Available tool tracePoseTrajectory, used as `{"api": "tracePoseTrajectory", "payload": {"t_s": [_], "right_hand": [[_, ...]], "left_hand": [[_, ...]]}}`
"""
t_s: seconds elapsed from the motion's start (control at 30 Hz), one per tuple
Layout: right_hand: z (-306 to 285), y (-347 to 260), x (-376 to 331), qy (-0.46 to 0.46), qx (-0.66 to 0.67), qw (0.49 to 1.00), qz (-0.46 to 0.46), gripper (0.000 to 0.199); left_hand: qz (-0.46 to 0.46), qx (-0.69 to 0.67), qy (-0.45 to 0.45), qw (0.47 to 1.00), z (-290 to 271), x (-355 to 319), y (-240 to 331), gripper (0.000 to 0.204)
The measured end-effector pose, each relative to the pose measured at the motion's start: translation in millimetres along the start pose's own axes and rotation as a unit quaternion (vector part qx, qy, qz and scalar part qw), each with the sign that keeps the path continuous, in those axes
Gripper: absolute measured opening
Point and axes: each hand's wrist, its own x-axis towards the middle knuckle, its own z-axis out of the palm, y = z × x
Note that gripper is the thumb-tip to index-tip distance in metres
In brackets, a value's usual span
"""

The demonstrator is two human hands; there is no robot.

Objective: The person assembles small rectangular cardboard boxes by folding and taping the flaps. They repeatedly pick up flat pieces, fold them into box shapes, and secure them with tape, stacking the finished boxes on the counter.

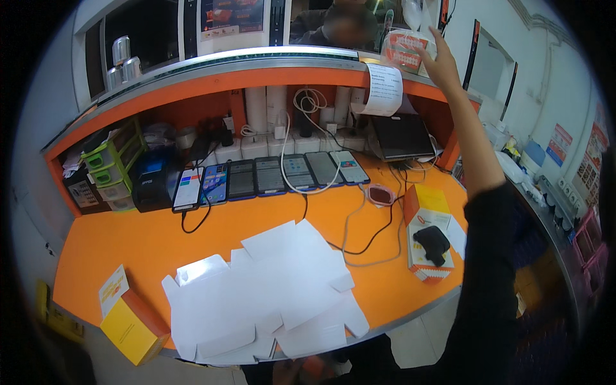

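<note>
Above, right hand (442, 67) at bag (402, 51), printed white receipt (385, 91)

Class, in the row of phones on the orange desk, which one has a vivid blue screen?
The second phone from the left: its screen is vivid blue, while the leftmost phone shows mostly white and the others look grey or pale.

Pale indoor light lay fairly evenly over the orange bench (128, 250), washing out the flat white cardboard (231, 308); one glossy flap (202, 269) threw glare. Shadow dimmed the recess (199, 106) behind, and the plastic-wrapped package (405, 50) looked hazy. A head (350, 25) beyond the ledge (289, 76) was blurred, while fisheye distortion bowed straight edges toward a black rim.
</note>
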Motion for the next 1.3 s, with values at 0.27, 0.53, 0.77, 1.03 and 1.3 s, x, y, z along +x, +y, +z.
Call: {"api": "tracePoseTrajectory", "payload": {"t_s": [0.27, 0.53, 0.77, 1.03, 1.3], "right_hand": [[-208, -213, -257, -0.641, 0.526, 0.558, -0.015, 0.036], [-246, -327, -443, -0.606, 0.263, 0.711, 0.243, 0.067], [-292, -349, -439, -0.289, 0.538, 0.591, 0.528, 0.029], [-316, -333, -367, -0.191, 0.341, 0.89, 0.236, 0.008], [-317, -338, -371, -0.174, 0.349, 0.904, 0.175, 0.017]], "left_hand": [[0.027, -0.008, 0.024, 0.999, 14, -25, 37, 0.02], [0.081, -0.219, -0.158, 0.959, 47, -102, 70, 0.027], [0.465, 0.436, -0.026, 0.77, 59, -161, 89, 0.063], [0.412, 0.099, 0.0, 0.906, 48, -166, 113, 0.017], [0.339, -0.045, -0.05, 0.938, 70, -148, 119, 0.037]]}}
